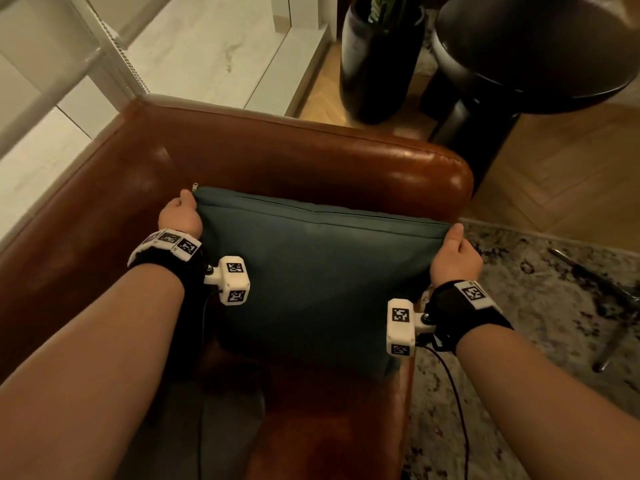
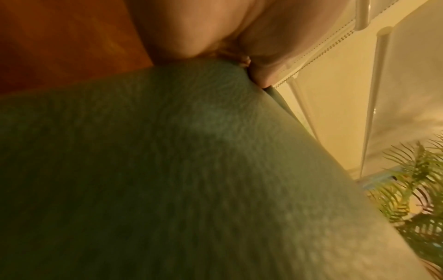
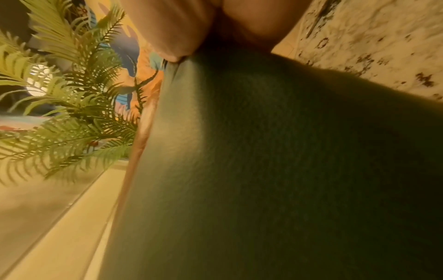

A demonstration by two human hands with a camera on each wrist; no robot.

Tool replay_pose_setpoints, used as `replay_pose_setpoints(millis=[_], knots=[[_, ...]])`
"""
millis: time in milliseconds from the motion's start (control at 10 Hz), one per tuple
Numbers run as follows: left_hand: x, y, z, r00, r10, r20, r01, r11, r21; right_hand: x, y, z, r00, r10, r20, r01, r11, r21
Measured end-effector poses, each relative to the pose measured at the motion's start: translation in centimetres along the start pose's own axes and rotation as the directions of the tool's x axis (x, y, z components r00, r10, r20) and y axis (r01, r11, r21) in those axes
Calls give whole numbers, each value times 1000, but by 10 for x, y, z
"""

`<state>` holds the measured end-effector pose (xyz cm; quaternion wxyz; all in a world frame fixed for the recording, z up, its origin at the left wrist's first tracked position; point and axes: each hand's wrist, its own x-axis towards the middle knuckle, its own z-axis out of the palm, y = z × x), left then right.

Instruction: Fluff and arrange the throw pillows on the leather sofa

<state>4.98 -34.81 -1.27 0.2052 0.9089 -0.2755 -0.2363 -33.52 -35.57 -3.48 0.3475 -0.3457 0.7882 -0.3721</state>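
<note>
A dark teal throw pillow [image 1: 311, 278] stands upright at the right end of the brown leather sofa [image 1: 294, 157], in front of its armrest, zipper edge on top. My left hand [image 1: 180, 211] pinches the pillow's top left corner, thumb on the near face. At the opposite top corner my right hand [image 1: 455, 247] pinches the fabric the same way. The pillow's cloth [image 2: 167, 170] fills the left wrist view under my left hand [image 2: 215, 41]. It fills the right wrist view too, the pillow [image 3: 275, 161] hanging below my right hand [image 3: 191, 32].
A tall dark planter [image 1: 377, 60] with a fern and a round dark side table [image 1: 530, 50] stand behind the armrest on wood floor. A speckled rug [image 1: 554, 323] lies right of the sofa. Pale panels [image 1: 207, 46] line the wall to the left.
</note>
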Motion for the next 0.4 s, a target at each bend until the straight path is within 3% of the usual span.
replay_pose_setpoints(millis=[200, 300, 400], knots=[[-1, -5, -2, 998, 24, 57, -28, 997, 71, -9, 5, -6, 998, -34, 57, 33, 999, 19], [-4, -1, -15, 997, -23, 74, 23, 1000, 7, -8, -4, -9, 995, -11, 97, 13, 1000, -17], [8, -9, -26, 996, -12, 88, 14, 999, -29, -7, -19, -13, 993, -68, 97, 71, 997, -25]])
